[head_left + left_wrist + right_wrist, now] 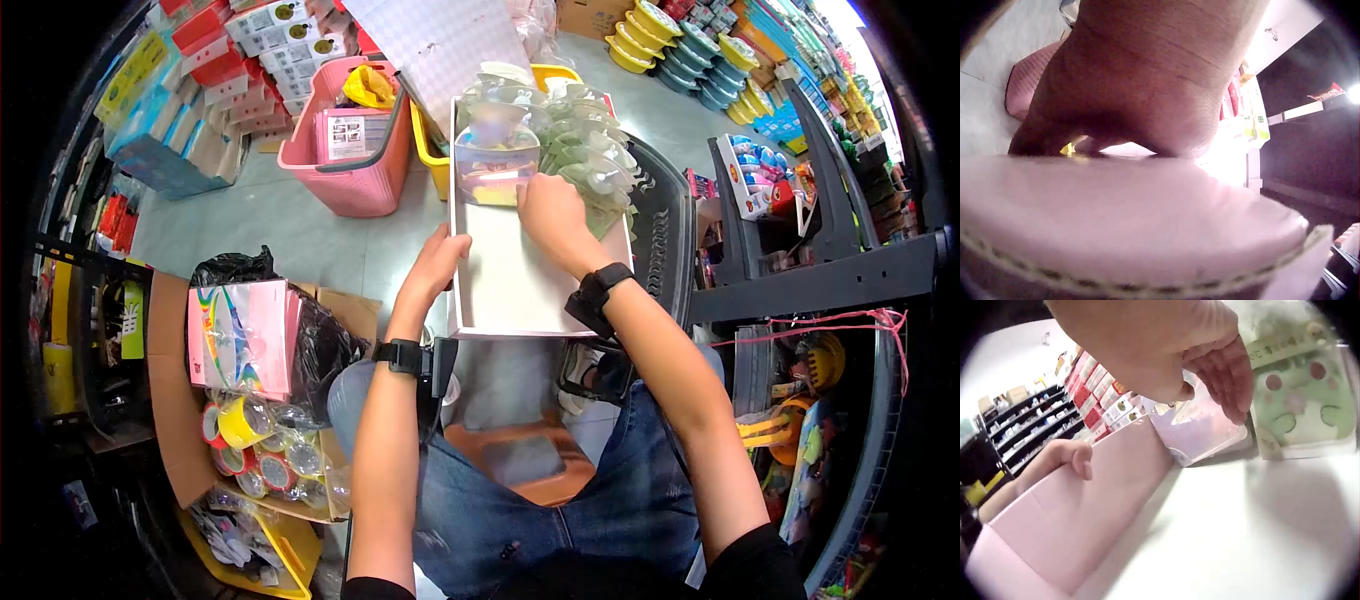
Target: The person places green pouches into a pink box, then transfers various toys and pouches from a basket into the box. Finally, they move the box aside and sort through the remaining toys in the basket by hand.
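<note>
In the head view my left hand (433, 266) grips the left wall of a shallow box (490, 270), white inside and pink outside. Its thumb hooks over the rim, as the right wrist view also shows. My right hand (556, 220) reaches into the box, its fingertips against the right side of a clear pack (1200, 434) with pink and lilac print. The fingers point down, with thumb and fingers apart. Right beside that pack, a green frog-faced pack (1307, 403) stands upright. Several more green clear-wrapped packs (590, 150) are lined up in the box's far right part.
A pink basket (345, 185) stands on the floor at far left. Nearer, an open carton (175, 400) holds tape rolls (245, 422) and pink packs (240, 340). Dark shelving (830, 280) flanks the right side. An orange-brown stool (520, 455) sits between the person's legs.
</note>
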Tool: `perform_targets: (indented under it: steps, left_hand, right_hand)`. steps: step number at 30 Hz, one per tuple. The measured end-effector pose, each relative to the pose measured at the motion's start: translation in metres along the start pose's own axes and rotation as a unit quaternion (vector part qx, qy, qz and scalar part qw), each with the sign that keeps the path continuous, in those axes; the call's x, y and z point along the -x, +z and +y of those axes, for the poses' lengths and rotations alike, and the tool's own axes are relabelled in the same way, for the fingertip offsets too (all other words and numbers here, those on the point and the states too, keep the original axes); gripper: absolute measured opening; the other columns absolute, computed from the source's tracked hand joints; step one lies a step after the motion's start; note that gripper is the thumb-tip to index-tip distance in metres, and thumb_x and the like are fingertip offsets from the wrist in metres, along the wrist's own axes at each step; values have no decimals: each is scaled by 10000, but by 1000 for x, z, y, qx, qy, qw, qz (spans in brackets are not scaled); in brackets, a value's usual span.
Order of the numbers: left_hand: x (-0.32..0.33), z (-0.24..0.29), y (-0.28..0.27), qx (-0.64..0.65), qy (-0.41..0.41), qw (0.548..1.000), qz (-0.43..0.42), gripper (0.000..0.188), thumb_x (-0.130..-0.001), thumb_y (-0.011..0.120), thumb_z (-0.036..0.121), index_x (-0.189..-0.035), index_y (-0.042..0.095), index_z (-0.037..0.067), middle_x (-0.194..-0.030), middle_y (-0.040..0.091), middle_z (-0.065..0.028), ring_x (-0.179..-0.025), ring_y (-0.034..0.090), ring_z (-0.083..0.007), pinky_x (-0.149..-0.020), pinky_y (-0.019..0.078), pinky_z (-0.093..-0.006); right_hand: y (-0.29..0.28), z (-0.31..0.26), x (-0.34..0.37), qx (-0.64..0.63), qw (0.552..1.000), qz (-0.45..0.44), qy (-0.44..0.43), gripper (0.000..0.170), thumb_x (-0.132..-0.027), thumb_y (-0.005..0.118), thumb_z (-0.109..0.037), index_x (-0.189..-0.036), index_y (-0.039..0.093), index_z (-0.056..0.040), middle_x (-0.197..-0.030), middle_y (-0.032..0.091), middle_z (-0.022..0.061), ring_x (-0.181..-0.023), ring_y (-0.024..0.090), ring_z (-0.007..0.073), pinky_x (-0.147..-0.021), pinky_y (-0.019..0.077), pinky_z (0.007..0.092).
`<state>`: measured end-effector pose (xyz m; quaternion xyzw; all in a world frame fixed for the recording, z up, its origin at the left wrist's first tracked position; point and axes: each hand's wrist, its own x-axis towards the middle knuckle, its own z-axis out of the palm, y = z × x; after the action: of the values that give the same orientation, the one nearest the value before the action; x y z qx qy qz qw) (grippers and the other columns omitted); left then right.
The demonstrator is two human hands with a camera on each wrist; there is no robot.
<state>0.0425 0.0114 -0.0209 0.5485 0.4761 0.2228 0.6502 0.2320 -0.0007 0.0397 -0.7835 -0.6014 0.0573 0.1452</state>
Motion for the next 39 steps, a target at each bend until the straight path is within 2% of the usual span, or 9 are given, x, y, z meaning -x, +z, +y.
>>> perform_targets:
  steps: [6,9,16,19,21,25,29,33,39]
  left_hand:
    - [3,2,5,19,3,1000,-3,262,-764,483,305,-874,473,68,-699,457,-36,-551,441,-137,-460,355,-294]
    - [1,0,3,21,-25,999,-14,271,-786,476,295,-901,487,50,-714,495,-52,-563,477,-147,-477,388,-303]
    - [-17,-33,-3,62,-21,998,21,284,-799,513,342,-856,521,63,-750,499,-28,-665,474,-146,-594,387,-300]
    - [-14,-30,-5,101,-43,994,22,294,-806,522,381,-826,513,88,-742,487,-21,-669,459,-140,-600,374,-289]
    - [-13,-30,-11,94,-53,994,9,337,-827,525,441,-822,505,104,-781,491,-11,-718,457,-132,-623,368,-280]
    - [0,-16,-11,115,-72,990,27,358,-860,521,451,-881,536,94,-848,514,-3,-812,489,-137,-704,409,-296]
    - [7,-4,-13,83,-111,989,42,374,-887,517,417,-989,577,62,-903,543,-29,-844,529,-145,-761,445,-277]
    - [9,0,-16,46,-132,986,94,344,-759,569,475,-832,521,142,-794,519,-26,-712,525,-152,-624,449,-299]
    - [10,9,-3,45,-124,983,129,136,-761,489,228,-717,496,100,-702,482,10,-669,492,-121,-606,406,-254]
  right_hand:
    - [18,12,0,-173,977,2,-125,298,-794,515,-84,-1032,629,55,-938,634,295,-895,627,419,-817,499,458]
    - [18,10,-2,-200,975,-5,-100,381,-792,498,-70,-1147,576,45,-1008,618,304,-968,602,418,-874,469,453]
    - [-16,13,33,-238,954,50,-173,291,-802,550,-73,-1073,602,20,-962,654,219,-887,644,347,-787,508,388]
    - [-73,40,42,-236,959,73,-138,231,-798,569,-76,-994,628,31,-867,675,174,-730,663,274,-677,523,318]
    - [-102,74,42,-206,925,299,-114,166,-810,554,-111,-872,660,0,-677,659,138,-588,640,272,-568,500,346]
    - [-87,210,15,-352,838,397,129,167,-837,529,-123,-834,670,-34,-645,648,68,-562,604,124,-517,463,269]
    - [29,336,9,-312,895,153,279,213,-810,564,-186,-826,685,-12,-696,674,127,-614,656,213,-594,505,339]
    - [90,355,42,-73,973,-100,196,245,-759,530,-151,-904,668,-10,-891,661,237,-832,658,368,-751,518,419]
    - [122,353,21,-141,953,-165,213,355,-775,545,-108,-1117,586,-20,-1128,613,231,-1045,593,389,-859,494,460]
